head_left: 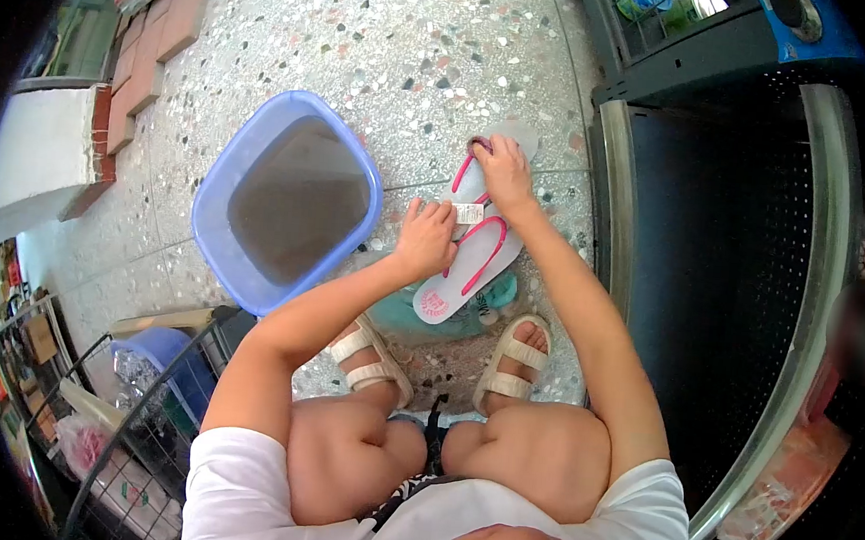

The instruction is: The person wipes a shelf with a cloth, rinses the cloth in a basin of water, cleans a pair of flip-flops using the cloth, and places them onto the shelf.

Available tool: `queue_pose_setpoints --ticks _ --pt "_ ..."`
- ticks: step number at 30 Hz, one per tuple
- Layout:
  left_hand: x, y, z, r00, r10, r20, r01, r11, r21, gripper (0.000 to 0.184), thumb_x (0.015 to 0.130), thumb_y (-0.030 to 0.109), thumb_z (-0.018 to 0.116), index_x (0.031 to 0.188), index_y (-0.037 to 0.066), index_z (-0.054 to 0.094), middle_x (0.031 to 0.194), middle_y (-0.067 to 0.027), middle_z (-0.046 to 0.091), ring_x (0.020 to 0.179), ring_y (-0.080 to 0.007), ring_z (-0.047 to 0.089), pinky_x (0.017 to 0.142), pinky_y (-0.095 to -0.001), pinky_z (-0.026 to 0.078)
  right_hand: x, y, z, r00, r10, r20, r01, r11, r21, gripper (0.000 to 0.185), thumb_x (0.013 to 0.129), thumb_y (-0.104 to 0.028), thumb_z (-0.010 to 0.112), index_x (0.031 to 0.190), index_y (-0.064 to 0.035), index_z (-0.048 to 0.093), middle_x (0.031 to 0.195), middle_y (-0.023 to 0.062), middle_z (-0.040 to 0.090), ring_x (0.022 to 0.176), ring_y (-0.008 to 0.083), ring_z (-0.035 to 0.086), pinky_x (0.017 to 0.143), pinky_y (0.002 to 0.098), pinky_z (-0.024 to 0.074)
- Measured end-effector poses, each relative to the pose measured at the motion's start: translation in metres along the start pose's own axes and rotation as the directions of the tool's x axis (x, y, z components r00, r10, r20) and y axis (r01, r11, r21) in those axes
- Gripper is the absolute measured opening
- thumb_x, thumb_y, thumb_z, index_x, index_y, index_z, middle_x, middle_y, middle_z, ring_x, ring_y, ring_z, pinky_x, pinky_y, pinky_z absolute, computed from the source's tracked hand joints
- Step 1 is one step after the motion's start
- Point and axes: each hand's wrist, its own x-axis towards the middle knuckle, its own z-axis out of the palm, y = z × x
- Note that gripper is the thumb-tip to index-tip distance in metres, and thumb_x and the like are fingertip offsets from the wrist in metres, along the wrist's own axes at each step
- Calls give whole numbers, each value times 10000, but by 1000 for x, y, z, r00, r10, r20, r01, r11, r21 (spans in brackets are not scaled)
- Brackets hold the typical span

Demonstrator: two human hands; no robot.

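Note:
A pale flip-flop (484,261) with pink straps and a pink print on its heel lies at a slant in front of me. A second flip-flop (469,184) is beside and beyond it, partly hidden by my hands. A small white printed tag (469,213) sits between the two. My left hand (427,238) grips the flip-flops near the tag, fingers curled. My right hand (507,173) is closed at the far end, with a small dark reddish-brown wad (479,146) at its fingertips, whose kind I cannot make out.
A blue plastic basin (207,204) of murky water stands to the left. A teal plastic bag (419,314) lies under the flip-flops. A black wire basket (157,411) is at lower left. A dark metal shelf (825,247) borders the right. Bricks (152,55) are stacked upper left.

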Motion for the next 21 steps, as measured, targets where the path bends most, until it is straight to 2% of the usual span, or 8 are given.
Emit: queue_pose_setpoints --ticks 4,7,10,11,13,17,20,21 --pt "10 4 -10 994 -29 108 27 999 20 427 714 183 570 1106 15 545 1138 -122 559 1082 -264 501 997 -521 277 -10 -7 -7 993 114 -9 -110 974 197 201 840 -95 538 1002 -81 656 919 112 541 907 313 547 768 413 470" --pt "12 3 -10 997 -79 13 80 995 -57 401 713 158 567 1094 33 548 1096 -127 582 1069 -277 513 979 -517 282 -24 -14 -20 979 167 -113 -131 953 273 218 830 -80 554 1022 -85 657 908 116 543 881 324 555 756 424 472" --pt "15 2 -4 977 -213 -7 207 958 -196 356 719 138 560 1058 32 578 977 -123 628 998 -287 557 944 -513 290 -31 -9 -30 982 128 -140 -77 944 321 217 819 -64 570 1014 -95 661 903 117 544 860 327 560 749 428 472" --pt "16 2 -1 965 -258 45 262 938 -226 304 724 142 563 1007 46 618 848 -109 646 911 -293 593 891 -480 305 -31 -9 -31 988 117 -101 -79 944 321 224 806 -59 577 1010 -97 662 900 115 542 867 325 557 747 425 472" --pt "11 6 -2 958 -249 139 279 922 -268 285 725 164 579 986 64 636 799 -92 645 869 -287 601 867 -467 309 -32 -10 -34 995 97 -21 -85 943 322 240 780 -48 591 1002 -103 666 895 110 539 881 319 553 745 420 473" --pt "3 6 3 928 -292 230 362 850 -383 236 727 200 614 935 96 650 801 -78 643 858 -268 604 825 -442 317 -38 -19 -33 970 -164 178 118 962 246 190 761 -91 590 925 -121 680 882 77 533 925 276 541 768 394 453" --pt "-2 -1 8 871 -458 178 491 789 -369 287 731 211 640 993 96 623 913 -86 636 932 -266 586 839 -449 322 -50 -26 -26 909 -305 284 250 944 214 154 759 -126 579 869 -132 687 881 56 533 950 246 533 792 378 434" --pt "-6 -4 11 872 -472 130 487 810 -328 319 731 212 645 1026 98 605 958 -90 624 966 -269 572 851 -452 324 -56 -31 -25 889 -331 317 275 938 209 148 764 -133 573 856 -133 689 884 52 534 953 241 532 799 376 430"
